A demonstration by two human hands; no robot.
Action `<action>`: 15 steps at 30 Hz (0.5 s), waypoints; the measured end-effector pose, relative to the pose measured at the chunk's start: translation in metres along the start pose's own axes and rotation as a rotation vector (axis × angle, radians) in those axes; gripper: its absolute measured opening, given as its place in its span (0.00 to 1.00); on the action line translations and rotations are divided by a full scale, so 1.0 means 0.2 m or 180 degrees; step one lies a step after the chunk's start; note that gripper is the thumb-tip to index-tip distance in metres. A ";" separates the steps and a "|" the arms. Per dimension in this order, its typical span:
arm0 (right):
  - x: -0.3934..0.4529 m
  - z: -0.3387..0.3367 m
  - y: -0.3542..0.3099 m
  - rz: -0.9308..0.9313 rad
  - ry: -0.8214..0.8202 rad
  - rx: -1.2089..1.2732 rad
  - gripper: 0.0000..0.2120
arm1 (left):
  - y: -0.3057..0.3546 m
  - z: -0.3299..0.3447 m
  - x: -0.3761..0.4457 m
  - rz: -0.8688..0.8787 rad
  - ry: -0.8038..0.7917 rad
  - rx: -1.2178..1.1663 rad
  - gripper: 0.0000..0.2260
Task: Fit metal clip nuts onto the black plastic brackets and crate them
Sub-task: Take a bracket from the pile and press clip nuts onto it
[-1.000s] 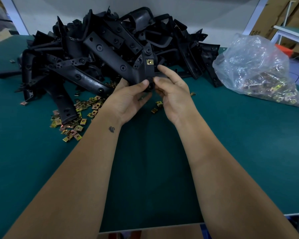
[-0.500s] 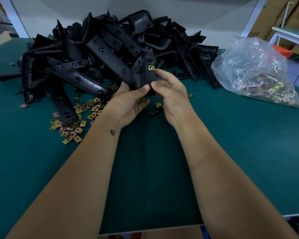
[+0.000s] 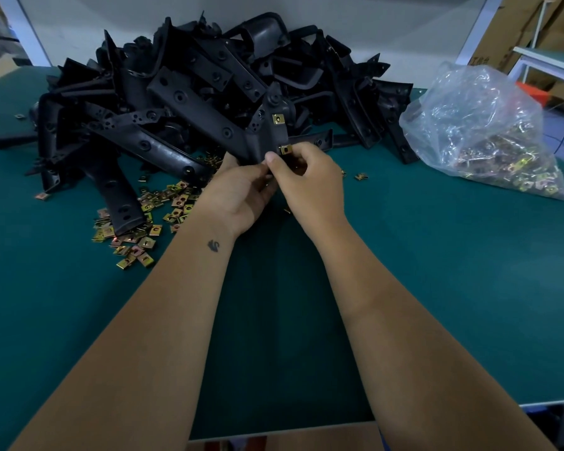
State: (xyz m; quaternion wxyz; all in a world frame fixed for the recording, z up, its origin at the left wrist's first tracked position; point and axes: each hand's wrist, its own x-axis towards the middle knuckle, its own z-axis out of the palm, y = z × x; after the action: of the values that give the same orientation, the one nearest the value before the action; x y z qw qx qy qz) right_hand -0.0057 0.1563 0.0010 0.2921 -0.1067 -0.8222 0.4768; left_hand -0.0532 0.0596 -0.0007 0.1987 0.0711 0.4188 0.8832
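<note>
I hold a black plastic bracket (image 3: 267,138) upright above the green table (image 3: 437,271), in front of a big pile of black brackets (image 3: 183,86). My left hand (image 3: 238,193) grips its lower end from the left. My right hand (image 3: 306,180) pinches a brass clip nut (image 3: 285,149) against the bracket's lower right edge. One clip nut (image 3: 277,118) sits on the bracket higher up. Loose clip nuts (image 3: 150,219) lie scattered on the table to the left of my hands.
A clear plastic bag (image 3: 479,131) with several clip nuts lies at the right. Two stray nuts (image 3: 360,176) lie near it. The table's front edge (image 3: 274,431) runs close to me. Cardboard boxes (image 3: 534,34) and another table stand behind at the right.
My right hand has curled its fingers and brought a second clip nut to the bracket's lower edge. The bracket has stayed roughly in place in my left hand.
</note>
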 end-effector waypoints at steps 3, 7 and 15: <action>0.00 0.00 -0.01 -0.0021 0.0069 -0.0143 0.11 | 0.00 0.01 -0.01 0.0008 -0.0033 0.0060 0.21; -0.01 -0.02 -0.02 -0.0036 0.0107 -0.0244 0.13 | 0.01 0.02 -0.02 -0.0042 -0.0083 0.0083 0.21; -0.02 -0.04 -0.05 -0.0150 0.0112 -0.0474 0.17 | 0.01 0.04 -0.03 -0.0093 -0.0068 0.0228 0.23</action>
State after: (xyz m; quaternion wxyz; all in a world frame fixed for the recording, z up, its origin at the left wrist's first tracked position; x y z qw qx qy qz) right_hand 0.0024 0.1548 0.0112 0.3089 -0.1170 -0.8524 0.4054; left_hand -0.0462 0.0612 0.0060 0.2134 0.0814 0.4489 0.8639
